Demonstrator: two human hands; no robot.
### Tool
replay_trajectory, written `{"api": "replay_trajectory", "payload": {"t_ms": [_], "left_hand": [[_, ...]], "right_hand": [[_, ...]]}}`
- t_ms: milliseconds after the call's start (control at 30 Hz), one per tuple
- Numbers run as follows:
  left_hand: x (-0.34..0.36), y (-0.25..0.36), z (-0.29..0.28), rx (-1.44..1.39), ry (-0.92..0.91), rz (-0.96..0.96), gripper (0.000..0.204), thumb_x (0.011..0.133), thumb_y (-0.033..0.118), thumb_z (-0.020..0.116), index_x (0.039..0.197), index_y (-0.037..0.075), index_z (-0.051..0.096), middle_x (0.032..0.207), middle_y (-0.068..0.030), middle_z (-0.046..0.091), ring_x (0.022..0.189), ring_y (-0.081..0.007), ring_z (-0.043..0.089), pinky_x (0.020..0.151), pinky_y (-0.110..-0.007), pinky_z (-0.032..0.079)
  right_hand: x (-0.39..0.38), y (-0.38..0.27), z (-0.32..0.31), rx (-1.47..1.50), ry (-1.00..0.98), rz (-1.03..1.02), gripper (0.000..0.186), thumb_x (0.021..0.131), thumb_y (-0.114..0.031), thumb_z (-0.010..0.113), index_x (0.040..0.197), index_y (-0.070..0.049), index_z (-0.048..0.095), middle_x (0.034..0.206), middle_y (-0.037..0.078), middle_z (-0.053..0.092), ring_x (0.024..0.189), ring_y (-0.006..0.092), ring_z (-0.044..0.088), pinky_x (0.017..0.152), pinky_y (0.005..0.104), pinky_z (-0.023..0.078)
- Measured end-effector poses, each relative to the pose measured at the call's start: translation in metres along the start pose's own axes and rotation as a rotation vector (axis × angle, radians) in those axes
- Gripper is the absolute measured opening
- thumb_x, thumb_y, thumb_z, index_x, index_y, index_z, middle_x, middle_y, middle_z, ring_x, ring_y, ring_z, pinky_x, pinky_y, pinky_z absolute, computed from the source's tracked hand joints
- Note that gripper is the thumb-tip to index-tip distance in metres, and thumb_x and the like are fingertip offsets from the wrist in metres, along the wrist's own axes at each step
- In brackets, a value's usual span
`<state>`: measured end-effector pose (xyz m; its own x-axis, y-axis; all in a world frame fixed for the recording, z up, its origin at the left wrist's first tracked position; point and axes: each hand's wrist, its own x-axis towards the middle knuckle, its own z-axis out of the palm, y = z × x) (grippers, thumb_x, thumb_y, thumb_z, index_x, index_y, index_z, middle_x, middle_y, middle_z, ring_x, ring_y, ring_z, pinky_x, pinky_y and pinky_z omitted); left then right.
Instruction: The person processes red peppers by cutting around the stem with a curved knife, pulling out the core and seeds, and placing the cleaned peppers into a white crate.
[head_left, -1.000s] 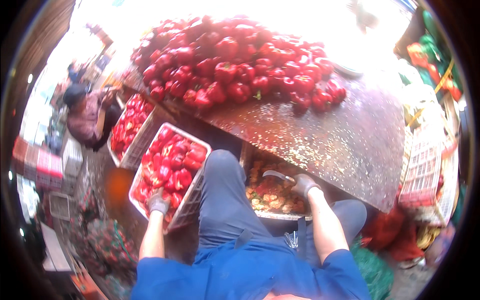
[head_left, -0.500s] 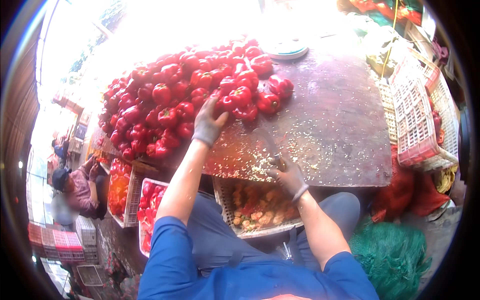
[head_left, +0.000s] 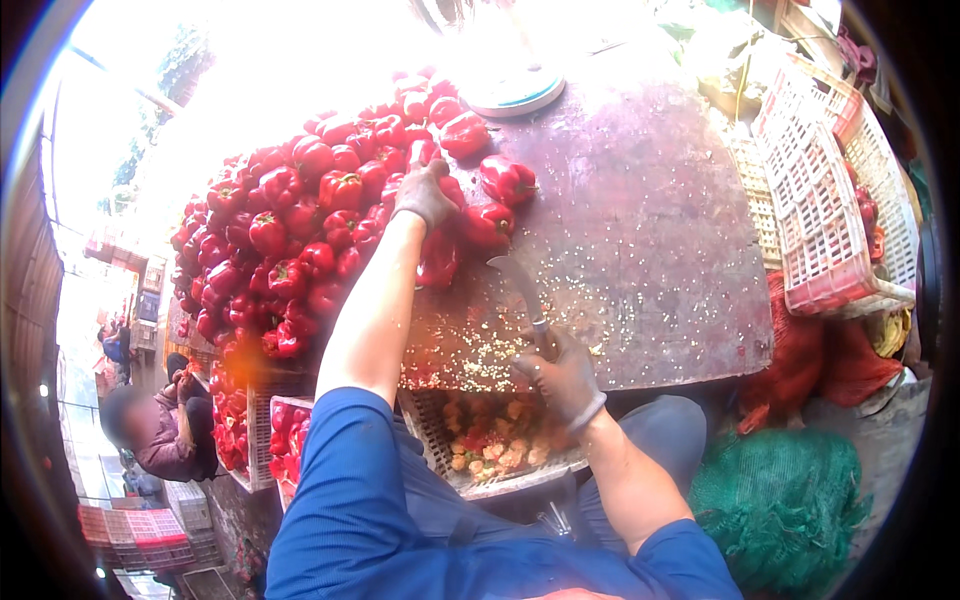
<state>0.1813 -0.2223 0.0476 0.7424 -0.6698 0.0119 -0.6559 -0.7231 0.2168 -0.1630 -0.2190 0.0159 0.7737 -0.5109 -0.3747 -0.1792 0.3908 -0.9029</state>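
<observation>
Red bell peppers lie in a large pile [head_left: 270, 235] on the left of the worktable. My left hand [head_left: 428, 196], in a grey glove, reaches into the right side of this pile. Its fingers bend around a red bell pepper [head_left: 423, 152], partly hidden by the hand. Loose peppers, one of them a whole red pepper [head_left: 508, 180], rest just right of it. My right hand [head_left: 566, 380], also gloved, grips a knife with a hooked blade [head_left: 518, 285] by its handle. The blade points up and away over the table's near edge.
Pale seeds dot the dark tabletop [head_left: 640, 200]. Under its near edge, a crate [head_left: 480, 490] holds pepper cores. A round scale [head_left: 515, 95] sits at the back. Plastic crates [head_left: 810, 210] stand right, above a green mesh sack [head_left: 780, 495]. Another person [head_left: 165, 430] sits left beside pepper-filled crates.
My left hand has moved farther into the pile, its fingers closing at a pepper. Several peppers near it have shifted. The knife stays in my right hand. The whole view has shifted slightly.
</observation>
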Motion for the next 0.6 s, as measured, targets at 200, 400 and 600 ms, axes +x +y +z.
{"api": "replay_trajectory", "payload": {"t_ms": [200, 400, 600], "left_hand": [[-0.015, -0.036, 0.020, -0.257, 0.142, 0.060, 0.052, 0.065, 0.008, 0.081, 0.115, 0.016, 0.068, 0.117, -0.0167, 0.068, 0.109, -0.0355, 0.066, 0.097, -0.042, 0.052], [-0.018, -0.076, 0.020, -0.895, 0.471, 0.074, 0.049, 0.066, 0.000, 0.075, 0.114, 0.006, 0.066, 0.106, -0.0081, 0.069, 0.098, -0.0209, 0.067, 0.087, -0.033, 0.056], [-0.129, -0.021, -0.034, -1.377, -0.013, 0.032, 0.051, 0.068, -0.001, 0.071, 0.118, -0.001, 0.067, 0.105, -0.0091, 0.072, 0.091, -0.0188, 0.069, 0.079, -0.032, 0.059]], "right_hand": [[-0.003, 0.002, 0.003, -0.020, 0.025, -0.028, 0.040, 0.083, -0.016, 0.077, 0.118, 0.000, 0.067, 0.090, 0.005, 0.069, 0.080, 0.0107, 0.062, 0.073, 0.0289, 0.052], [0.000, 0.001, 0.013, -0.035, 0.044, -0.094, 0.038, 0.085, -0.014, 0.076, 0.118, 0.000, 0.066, 0.084, 0.002, 0.066, 0.067, 0.0081, 0.058, 0.060, 0.0256, 0.048], [0.013, 0.028, 0.006, 0.057, 0.088, -0.183, 0.034, 0.095, -0.017, 0.067, 0.123, 0.001, 0.063, 0.092, 0.007, 0.070, 0.081, 0.0112, 0.065, 0.069, 0.0276, 0.052]]}}
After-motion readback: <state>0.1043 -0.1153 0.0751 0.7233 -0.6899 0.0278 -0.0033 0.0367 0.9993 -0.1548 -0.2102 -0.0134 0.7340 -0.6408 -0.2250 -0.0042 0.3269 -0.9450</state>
